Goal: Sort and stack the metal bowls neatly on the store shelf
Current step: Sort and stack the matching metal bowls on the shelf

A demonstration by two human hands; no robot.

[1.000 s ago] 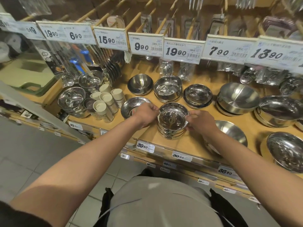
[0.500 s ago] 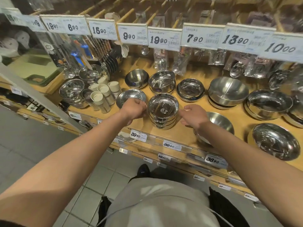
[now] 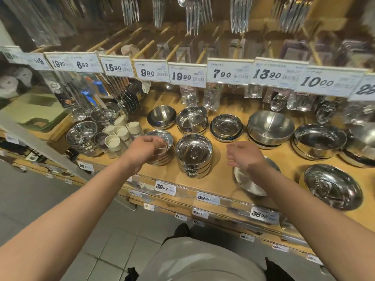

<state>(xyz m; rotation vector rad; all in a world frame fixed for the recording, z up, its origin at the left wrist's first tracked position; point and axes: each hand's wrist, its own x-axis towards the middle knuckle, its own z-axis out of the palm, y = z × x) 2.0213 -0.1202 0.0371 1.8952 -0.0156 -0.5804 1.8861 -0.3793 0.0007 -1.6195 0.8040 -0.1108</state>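
A stack of shiny metal bowls (image 3: 193, 154) stands near the front of the wooden shelf (image 3: 221, 179). My left hand (image 3: 145, 150) hovers to its left, fingers loosely curled, over another short stack of bowls (image 3: 162, 142), holding nothing. My right hand (image 3: 244, 156) hangs to the right of the middle stack, fingers relaxed and empty, above a wide bowl (image 3: 249, 179) that it partly hides. Neither hand touches the middle stack.
More metal bowls sit behind and to the right: small ones (image 3: 161, 116), (image 3: 191, 119), (image 3: 226, 126), a large one (image 3: 269, 127) and a flat one (image 3: 332, 186). White-lidded jars (image 3: 119, 134) stand at left. Price tags (image 3: 187, 76) hang above the shelf.
Both hands have let go of the middle stack and moved apart, left hand leftwards over the neighbouring bowls, right hand rightwards. The stack stays in place.
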